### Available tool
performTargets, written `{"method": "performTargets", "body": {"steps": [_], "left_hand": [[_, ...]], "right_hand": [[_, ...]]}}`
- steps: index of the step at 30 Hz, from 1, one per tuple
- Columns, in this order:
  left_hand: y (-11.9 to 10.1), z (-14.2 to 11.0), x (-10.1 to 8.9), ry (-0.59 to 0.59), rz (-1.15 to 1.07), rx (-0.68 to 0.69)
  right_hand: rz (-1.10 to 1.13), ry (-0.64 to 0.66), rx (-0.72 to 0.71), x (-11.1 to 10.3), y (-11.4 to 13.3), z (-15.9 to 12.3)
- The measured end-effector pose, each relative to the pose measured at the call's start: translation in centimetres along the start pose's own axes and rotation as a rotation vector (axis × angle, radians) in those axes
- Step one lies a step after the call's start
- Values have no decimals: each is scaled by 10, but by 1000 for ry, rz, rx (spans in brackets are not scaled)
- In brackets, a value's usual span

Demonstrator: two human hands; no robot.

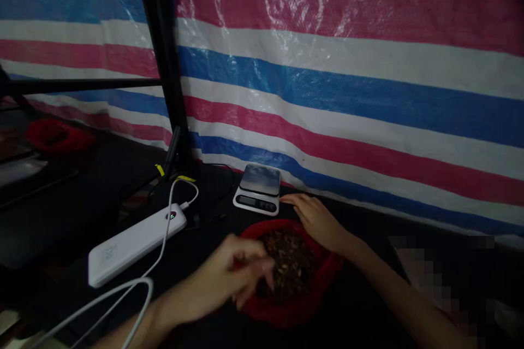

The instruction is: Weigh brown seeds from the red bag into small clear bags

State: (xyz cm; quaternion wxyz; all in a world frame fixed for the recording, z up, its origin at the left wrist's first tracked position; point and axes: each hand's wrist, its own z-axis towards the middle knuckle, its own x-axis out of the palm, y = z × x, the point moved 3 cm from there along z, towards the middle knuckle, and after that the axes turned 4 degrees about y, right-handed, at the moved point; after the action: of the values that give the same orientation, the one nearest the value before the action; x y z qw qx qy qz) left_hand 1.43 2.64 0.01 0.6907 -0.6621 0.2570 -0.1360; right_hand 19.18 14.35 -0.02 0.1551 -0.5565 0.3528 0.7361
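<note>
A red bag [282, 313] with its mouth spread wide lies in front of me, holding many small brown dried pieces [289, 267]. Over its left side is my left hand [245, 270], slightly blurred, with thumb and fingers curled together; whatever is between them cannot be made out. Behind the bag stands a small white digital scale [257, 202] with a shiny metal plate [261, 178] that bears nothing. My right hand [313, 218] rests at the bag's far right rim, its fingers stretched flat toward the scale's right edge.
On the left lies a white power bank [135, 245] with a looping white cable [164, 245]. A black post [164, 54] rises behind it. Striped plastic sheeting [347, 92] closes off the back. Another red bag [57, 136] sits on the far-left table.
</note>
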Motion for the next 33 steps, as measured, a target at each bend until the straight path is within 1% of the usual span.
{"method": "performTargets", "body": {"steps": [2, 3, 6, 7, 9, 11, 14, 19, 24, 29, 33], "left_hand": [[9, 14, -33, -261, 79, 15], [15, 20, -49, -344, 144, 30], [38, 36, -88, -509, 320, 14], [46, 41, -98, -552, 354, -1], [59, 50, -109, -630, 401, 5], [68, 59, -111, -698, 424, 61], [76, 66, -107, -764, 434, 144], [80, 62, -100, -758, 457, 179], [77, 57, -100, -770, 451, 174], [75, 58, -98, -735, 480, 190], [75, 59, -96, -695, 489, 194]], "right_hand": [[-18, 51, -25, 14, -6, 13], [-23, 68, -34, 19, -7, 18], [-47, 85, -57, 28, -6, 26], [-53, 84, -62, 28, -6, 28], [-54, 87, -67, 28, -4, 30], [-58, 104, -73, 28, -1, 32], [-108, 145, -86, 27, 3, 32], [-212, 166, -118, 27, 11, 33], [-217, 167, -139, 21, 14, 31], [-232, 170, -95, 13, -1, 20], [-231, 179, -101, 17, -10, 12]]}}
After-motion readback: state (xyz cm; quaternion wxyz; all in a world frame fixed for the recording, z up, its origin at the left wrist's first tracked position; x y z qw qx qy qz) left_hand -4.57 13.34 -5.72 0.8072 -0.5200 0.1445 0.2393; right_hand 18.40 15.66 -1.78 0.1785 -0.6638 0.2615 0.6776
